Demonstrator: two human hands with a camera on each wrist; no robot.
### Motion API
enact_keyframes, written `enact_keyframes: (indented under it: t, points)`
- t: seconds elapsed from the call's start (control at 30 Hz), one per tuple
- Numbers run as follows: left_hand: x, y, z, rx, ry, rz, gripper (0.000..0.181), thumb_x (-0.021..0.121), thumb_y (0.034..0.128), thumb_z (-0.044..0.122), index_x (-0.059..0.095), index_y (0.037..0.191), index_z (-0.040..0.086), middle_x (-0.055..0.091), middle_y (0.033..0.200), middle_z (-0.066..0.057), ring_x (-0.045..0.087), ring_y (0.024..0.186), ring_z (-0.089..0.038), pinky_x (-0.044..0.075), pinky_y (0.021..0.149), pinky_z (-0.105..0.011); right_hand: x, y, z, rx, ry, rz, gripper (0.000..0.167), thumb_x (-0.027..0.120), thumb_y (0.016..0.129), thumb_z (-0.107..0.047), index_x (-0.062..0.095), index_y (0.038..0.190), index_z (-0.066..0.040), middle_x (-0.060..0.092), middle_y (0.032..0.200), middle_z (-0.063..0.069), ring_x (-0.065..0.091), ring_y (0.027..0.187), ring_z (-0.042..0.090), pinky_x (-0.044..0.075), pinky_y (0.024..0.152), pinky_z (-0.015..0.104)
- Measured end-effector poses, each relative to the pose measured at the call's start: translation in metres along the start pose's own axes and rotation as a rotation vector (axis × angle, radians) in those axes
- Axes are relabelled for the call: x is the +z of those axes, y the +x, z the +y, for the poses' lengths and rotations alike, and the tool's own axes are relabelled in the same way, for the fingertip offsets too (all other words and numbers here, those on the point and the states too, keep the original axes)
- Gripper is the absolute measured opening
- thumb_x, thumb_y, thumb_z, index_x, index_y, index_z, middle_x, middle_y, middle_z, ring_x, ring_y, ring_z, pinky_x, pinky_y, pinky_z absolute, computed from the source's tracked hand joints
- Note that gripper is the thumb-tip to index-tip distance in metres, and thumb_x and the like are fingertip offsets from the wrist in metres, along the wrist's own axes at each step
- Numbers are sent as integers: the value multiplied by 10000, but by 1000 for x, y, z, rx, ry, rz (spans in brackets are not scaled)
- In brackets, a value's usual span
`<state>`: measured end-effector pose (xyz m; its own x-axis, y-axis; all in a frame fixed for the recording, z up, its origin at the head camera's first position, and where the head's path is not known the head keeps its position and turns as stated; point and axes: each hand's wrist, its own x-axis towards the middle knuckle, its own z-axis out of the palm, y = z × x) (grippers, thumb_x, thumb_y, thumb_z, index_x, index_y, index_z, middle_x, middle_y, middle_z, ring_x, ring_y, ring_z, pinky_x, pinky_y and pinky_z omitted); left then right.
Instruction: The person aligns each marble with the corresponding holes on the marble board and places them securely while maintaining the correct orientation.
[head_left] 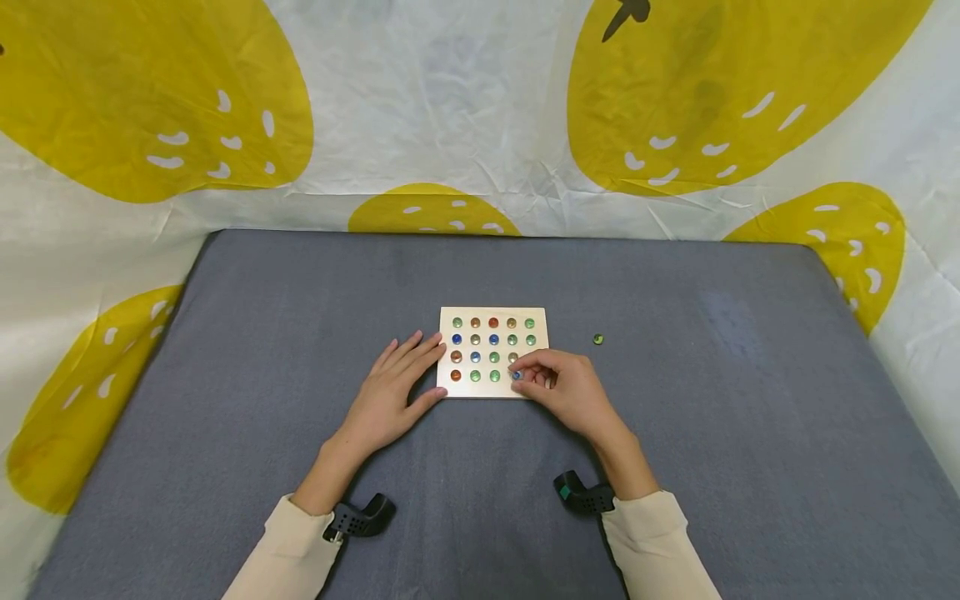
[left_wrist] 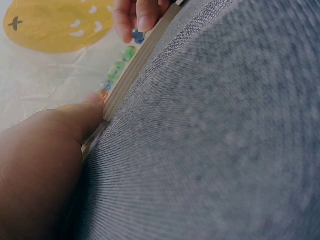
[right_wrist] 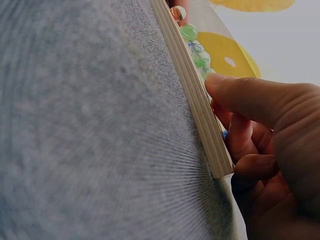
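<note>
A pale wooden board (head_left: pixel 484 313) lies on the cloth with rows of glass marbles, green, blue, brown and red, seated in it. My left hand (head_left: pixel 386 400) rests against its left side, fingers extended, with the fingertips and thumb tip touching the edge. At the front row, toward the right, thumb and index finger of my right hand (head_left: pixel 573 392) pinch a blue marble (left_wrist: pixel 138 35). The right fingers hide the board's front right corner in the head view. Green marbles (right_wrist: pixel 188 32) stand along the near row in the right wrist view.
A single green marble (head_left: pixel 597 339) lies on the grey cloth (head_left: pixel 712 400) to the right of the board. Behind the table hangs a white sheet (head_left: pixel 450 100) printed with large yellow shapes. Each wrist wears a black camera mount (head_left: pixel 363 515).
</note>
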<state>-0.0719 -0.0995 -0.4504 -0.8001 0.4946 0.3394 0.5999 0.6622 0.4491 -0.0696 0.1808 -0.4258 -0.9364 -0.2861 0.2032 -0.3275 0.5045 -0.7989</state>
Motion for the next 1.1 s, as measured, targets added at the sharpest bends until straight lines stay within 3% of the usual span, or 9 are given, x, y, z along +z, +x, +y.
enact_keyframes:
  t: [0.7, 1.1]
  points:
    - [2, -2, 2, 2, 5, 4, 598, 666, 907, 322, 474, 1423, 91, 407, 1482, -65, 299, 1388, -295, 151, 1148, -487, -1, -3, 0, 8, 16, -16, 142, 794, 793, -94, 747, 926, -108, 601, 704, -80, 512, 571, 93, 439, 505, 233]
    - [3, -5, 4, 3, 6, 8, 598, 662, 909, 325, 471, 1424, 89, 401, 1486, -63, 294, 1390, -290, 153, 1146, -491, -4, -5, -1, 57, 58, -14, 138, 792, 799, -116, 745, 929, -113, 611, 709, -66, 535, 581, 108, 454, 504, 240]
